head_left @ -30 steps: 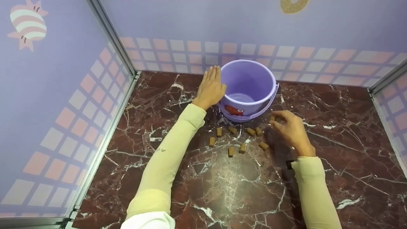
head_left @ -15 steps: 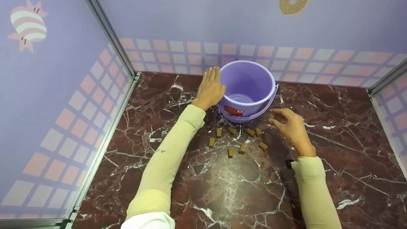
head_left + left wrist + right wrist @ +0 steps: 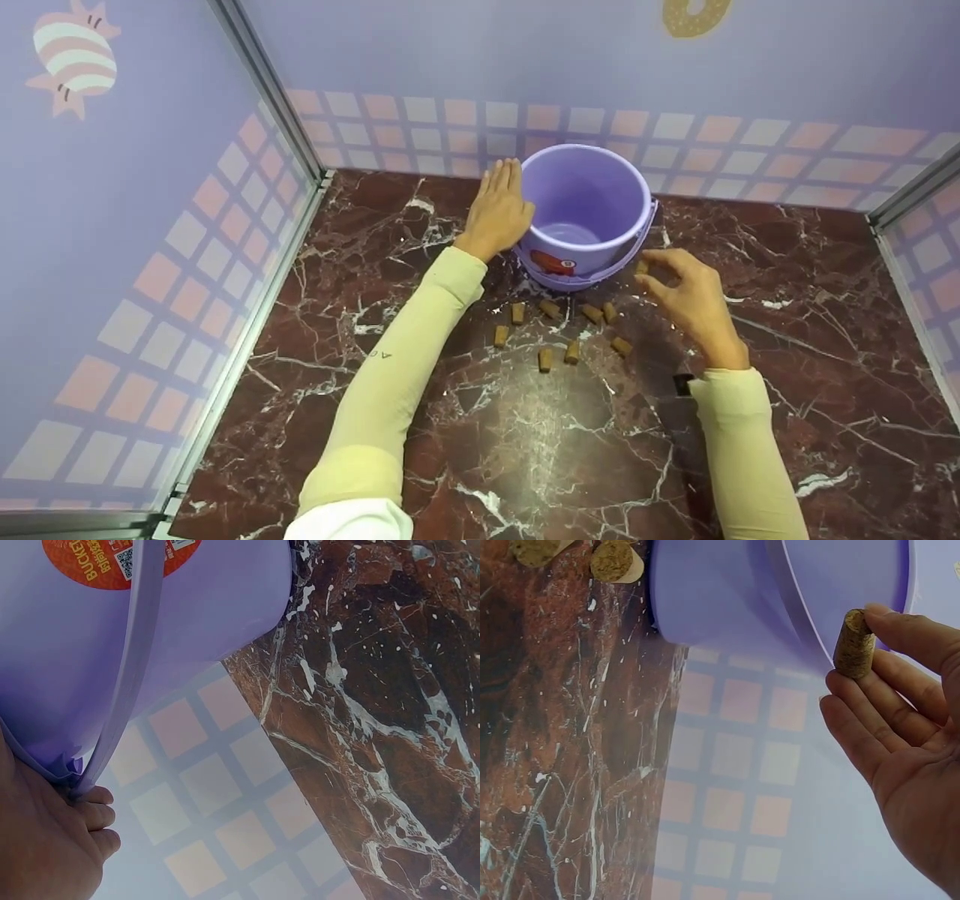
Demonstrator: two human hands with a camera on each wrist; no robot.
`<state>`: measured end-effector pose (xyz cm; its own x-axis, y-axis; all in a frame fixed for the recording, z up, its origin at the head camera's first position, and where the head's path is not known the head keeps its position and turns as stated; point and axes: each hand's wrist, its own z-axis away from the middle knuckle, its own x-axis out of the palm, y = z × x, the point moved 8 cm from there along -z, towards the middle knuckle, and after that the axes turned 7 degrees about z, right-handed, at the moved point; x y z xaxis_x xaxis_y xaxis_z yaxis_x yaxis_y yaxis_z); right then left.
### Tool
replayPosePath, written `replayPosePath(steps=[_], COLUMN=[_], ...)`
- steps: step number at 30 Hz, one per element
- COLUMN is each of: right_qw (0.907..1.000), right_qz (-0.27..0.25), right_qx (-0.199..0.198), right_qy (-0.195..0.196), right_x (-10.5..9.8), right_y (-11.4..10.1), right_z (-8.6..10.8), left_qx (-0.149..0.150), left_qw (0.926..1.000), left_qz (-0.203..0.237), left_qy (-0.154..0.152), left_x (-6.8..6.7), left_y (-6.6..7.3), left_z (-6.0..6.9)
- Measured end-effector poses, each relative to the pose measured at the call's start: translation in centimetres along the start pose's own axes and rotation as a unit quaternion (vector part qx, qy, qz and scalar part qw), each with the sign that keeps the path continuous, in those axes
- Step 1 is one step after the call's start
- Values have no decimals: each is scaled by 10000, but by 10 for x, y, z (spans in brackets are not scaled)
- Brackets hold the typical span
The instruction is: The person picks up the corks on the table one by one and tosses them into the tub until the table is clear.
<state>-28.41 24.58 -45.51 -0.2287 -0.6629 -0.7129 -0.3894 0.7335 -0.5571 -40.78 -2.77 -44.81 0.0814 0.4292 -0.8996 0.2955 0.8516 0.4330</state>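
Observation:
Against the left side of the purple bucket (image 3: 555,255) lies my left hand (image 3: 496,216), its fingers fairly straight and its thumb at the rim. The left wrist view has this hand (image 3: 45,840) beside the bucket's handle (image 3: 124,690). My right hand (image 3: 694,300) pinches a brown cork (image 3: 643,267) between thumb and fingers, just right of the bucket's front. In the right wrist view the cork (image 3: 853,645) is held upright, slightly tilted, by the hand (image 3: 922,757). Several other corks (image 3: 572,352) lie on the table in front of the bucket.
The dark red marbled tabletop (image 3: 465,420) has patterned panels at the back (image 3: 420,45), left (image 3: 172,135) and right. Metal strips (image 3: 262,82) run along the panel corners. A small black object (image 3: 683,384) is beside the right cuff.
My right hand has risen a little in the head view, with the cork still pinched. The left hand, the bucket and the corks on the table look unmoved.

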Motion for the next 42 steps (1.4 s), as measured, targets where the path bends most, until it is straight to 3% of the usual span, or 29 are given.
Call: replayPosePath(steps=[13, 23, 34, 42], right_qw=[9998, 9997, 9990, 9994], right_qz=[-180, -9, -349, -220], right_qx=[-25, -114, -74, -120], right_qy=[109, 223, 264, 239], right_x=[-9, -15, -22, -25], right_y=[-8, -14, -23, -30], right_z=[-10, -15, -25, -31], left_qx=[-26, 9, 11, 22], left_qw=[10000, 10000, 9999, 9999], left_qz=[0, 33, -92, -113], left_qy=[29, 90, 63, 58], left_x=[-2, 0, -1, 0], left_y=[4, 5, 6, 6], left_z=[0, -1, -1, 0])
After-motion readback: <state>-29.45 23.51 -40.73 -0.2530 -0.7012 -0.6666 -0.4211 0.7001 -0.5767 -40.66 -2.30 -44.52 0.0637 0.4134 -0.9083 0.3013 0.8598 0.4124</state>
